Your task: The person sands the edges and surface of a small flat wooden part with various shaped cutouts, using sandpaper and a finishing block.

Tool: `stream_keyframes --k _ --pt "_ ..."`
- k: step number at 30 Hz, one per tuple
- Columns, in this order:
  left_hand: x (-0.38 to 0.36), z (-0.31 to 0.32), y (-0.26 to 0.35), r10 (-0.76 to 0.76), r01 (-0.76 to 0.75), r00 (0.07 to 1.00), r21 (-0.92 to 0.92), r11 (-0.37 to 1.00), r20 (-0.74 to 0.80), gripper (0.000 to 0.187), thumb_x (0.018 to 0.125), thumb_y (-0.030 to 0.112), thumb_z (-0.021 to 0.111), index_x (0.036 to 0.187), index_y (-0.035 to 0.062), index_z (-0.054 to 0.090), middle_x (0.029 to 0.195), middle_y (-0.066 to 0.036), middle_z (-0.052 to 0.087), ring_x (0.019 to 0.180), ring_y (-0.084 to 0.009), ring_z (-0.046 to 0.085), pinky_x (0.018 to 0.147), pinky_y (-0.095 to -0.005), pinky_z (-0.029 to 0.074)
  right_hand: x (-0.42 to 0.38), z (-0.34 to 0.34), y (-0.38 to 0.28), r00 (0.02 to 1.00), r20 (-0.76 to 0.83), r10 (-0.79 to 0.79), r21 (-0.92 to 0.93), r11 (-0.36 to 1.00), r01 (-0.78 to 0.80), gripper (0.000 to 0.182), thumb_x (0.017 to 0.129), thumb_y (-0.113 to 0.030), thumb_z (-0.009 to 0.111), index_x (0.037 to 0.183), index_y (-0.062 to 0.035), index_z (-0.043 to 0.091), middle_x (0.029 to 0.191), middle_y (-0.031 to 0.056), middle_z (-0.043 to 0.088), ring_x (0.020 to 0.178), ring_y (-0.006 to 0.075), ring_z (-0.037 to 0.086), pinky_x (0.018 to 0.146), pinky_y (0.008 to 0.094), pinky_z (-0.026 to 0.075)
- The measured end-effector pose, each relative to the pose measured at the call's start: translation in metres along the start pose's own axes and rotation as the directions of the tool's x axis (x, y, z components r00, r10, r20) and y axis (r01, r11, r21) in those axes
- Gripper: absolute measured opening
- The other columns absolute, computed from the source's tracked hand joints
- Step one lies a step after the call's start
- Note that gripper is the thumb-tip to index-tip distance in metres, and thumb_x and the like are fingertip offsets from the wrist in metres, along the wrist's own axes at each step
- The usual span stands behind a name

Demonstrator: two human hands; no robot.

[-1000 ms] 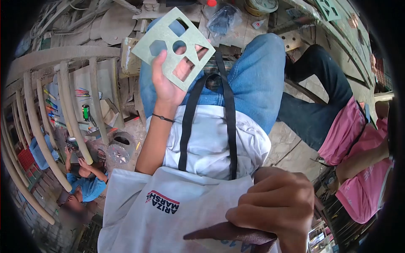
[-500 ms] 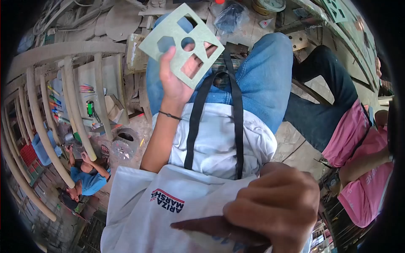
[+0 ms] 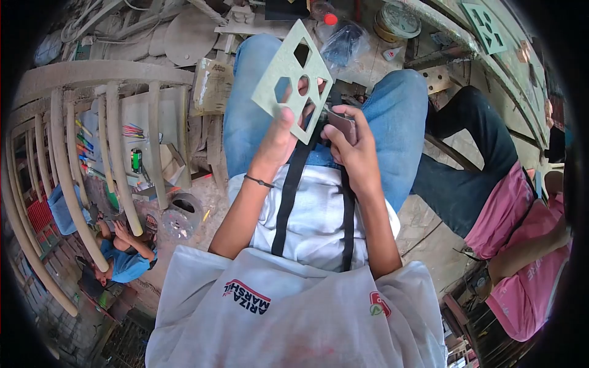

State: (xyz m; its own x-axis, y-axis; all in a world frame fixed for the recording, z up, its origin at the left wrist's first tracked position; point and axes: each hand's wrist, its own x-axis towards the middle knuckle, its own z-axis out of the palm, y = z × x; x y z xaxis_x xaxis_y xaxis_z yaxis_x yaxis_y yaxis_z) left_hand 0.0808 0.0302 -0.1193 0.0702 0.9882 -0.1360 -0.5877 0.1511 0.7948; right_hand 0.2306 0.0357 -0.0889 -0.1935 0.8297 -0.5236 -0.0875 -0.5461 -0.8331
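A flat pale green board with several cut-out shapes is tilted above my lap. My left hand grips its lower edge, thumb on the near face and fingers behind it. Beside the board's lower right edge, my right hand pinches a folded brown sheet that looks like sandpaper. The sheet is close to the board; whether they touch I cannot tell. Black apron straps run down from my lap over my white shirt.
Wooden bars stand at left, with a person in blue beyond. At right sits a person in pink. A round metal part lies on the floor. A bucket and another green board are at the top.
My right hand has moved from close to the camera up to the board, with the brown sheet in it. The board has turned and tilted in my left hand.
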Motion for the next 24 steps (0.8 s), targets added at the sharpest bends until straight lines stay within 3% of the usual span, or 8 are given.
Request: stream_keyframes --k 8,10,12,13,18,20,22,24 --pt "-0.007 0.006 0.009 -0.058 0.011 0.993 0.404 0.914 0.103 0.103 0.079 0.063 0.070 0.149 0.0009 0.028 0.147 -0.014 0.039 0.135 -0.0240 0.037 0.111 -0.0366 0.031 0.015 0.004 0.004 0.998 -0.068 -0.016 0.175 0.984 0.027 0.035 0.083 -0.006 0.074 0.113 -0.0070 0.055 0.076 -0.0007 0.059 0.054 0.0051 0.048 0.044 0.0212 0.034" --pt "-0.003 0.004 0.008 0.014 -0.064 0.991 0.384 0.921 0.133 0.105 0.076 0.062 0.072 0.150 0.0018 0.027 0.148 -0.015 0.038 0.134 -0.0247 0.039 0.111 -0.0374 0.032 0.016 -0.002 0.003 0.991 -0.129 -0.023 0.220 0.974 0.051 0.032 0.082 -0.004 0.073 0.110 -0.0063 0.056 0.075 -0.0007 0.059 0.054 0.0048 0.047 0.044 0.0209 0.034" --pt "0.000 0.016 0.022 -0.162 0.178 0.981 -0.154 0.972 0.109 0.115 0.071 0.070 0.071 0.152 0.0031 0.023 0.152 -0.016 0.034 0.135 -0.0265 0.039 0.112 -0.0409 0.032 0.017 -0.006 0.000 0.991 -0.127 -0.046 0.209 0.975 0.073 0.031 0.082 -0.002 0.072 0.109 -0.0055 0.056 0.075 -0.0010 0.059 0.055 0.0045 0.048 0.045 0.0208 0.035" --pt "0.002 0.009 0.024 -0.096 0.130 0.965 -0.127 0.983 0.244 0.139 0.053 0.090 0.060 0.155 0.0082 0.014 0.159 -0.018 0.020 0.146 -0.0359 0.019 0.117 -0.0513 0.020 0.017 -0.007 -0.001 0.975 -0.186 -0.117 0.123 0.982 0.141 0.030 0.083 -0.002 0.071 0.109 -0.0051 0.056 0.076 -0.0010 0.059 0.056 0.0044 0.048 0.046 0.0207 0.035" --pt "-0.002 -0.008 0.008 0.070 0.136 0.916 -0.469 0.873 0.396 0.140 0.051 0.094 0.053 0.154 0.0067 0.017 0.154 -0.018 0.031 0.144 -0.0421 0.021 0.118 -0.0543 0.018 0.017 -0.018 -0.004 0.936 -0.257 -0.239 -0.002 0.969 0.247 0.033 0.082 -0.001 0.070 0.112 -0.0042 0.057 0.078 -0.0005 0.059 0.059 0.0043 0.050 0.050 0.0205 0.039" --pt "-0.005 0.000 0.019 -0.199 0.260 0.951 -0.265 0.929 0.237 0.137 0.055 0.093 0.051 0.153 0.0022 0.020 0.148 -0.017 0.038 0.142 -0.0414 0.025 0.118 -0.0529 0.017 0.016 -0.020 -0.006 0.936 -0.250 -0.248 -0.038 0.968 0.247 0.034 0.081 -0.001 0.070 0.112 -0.0046 0.058 0.081 0.0004 0.061 0.061 0.0040 0.051 0.051 0.0198 0.040" --pt "-0.001 0.007 0.024 -0.187 0.234 0.956 -0.201 0.951 0.228 0.131 0.062 0.091 0.050 0.151 -0.0007 0.023 0.144 -0.016 0.042 0.141 -0.0361 0.030 0.117 -0.0523 0.023 0.016 -0.022 -0.006 0.948 -0.161 -0.276 -0.122 0.958 0.259 0.033 0.081 0.000 0.070 0.112 -0.0040 0.059 0.087 0.0012 0.063 0.070 0.0058 0.055 0.059 0.0207 0.046" --pt "0.005 0.008 0.022 -0.194 0.175 0.964 0.116 0.978 0.183 0.121 0.074 0.089 0.039 0.151 -0.0017 0.022 0.149 -0.016 0.038 0.136 -0.0254 0.040 0.112 -0.0426 0.036 0.019 -0.020 0.000 0.938 -0.128 -0.322 -0.169 0.939 0.299 0.033 0.081 -0.001 0.071 0.111 -0.0033 0.059 0.089 0.0016 0.064 0.075 0.0070 0.057 0.066 0.0219 0.047"
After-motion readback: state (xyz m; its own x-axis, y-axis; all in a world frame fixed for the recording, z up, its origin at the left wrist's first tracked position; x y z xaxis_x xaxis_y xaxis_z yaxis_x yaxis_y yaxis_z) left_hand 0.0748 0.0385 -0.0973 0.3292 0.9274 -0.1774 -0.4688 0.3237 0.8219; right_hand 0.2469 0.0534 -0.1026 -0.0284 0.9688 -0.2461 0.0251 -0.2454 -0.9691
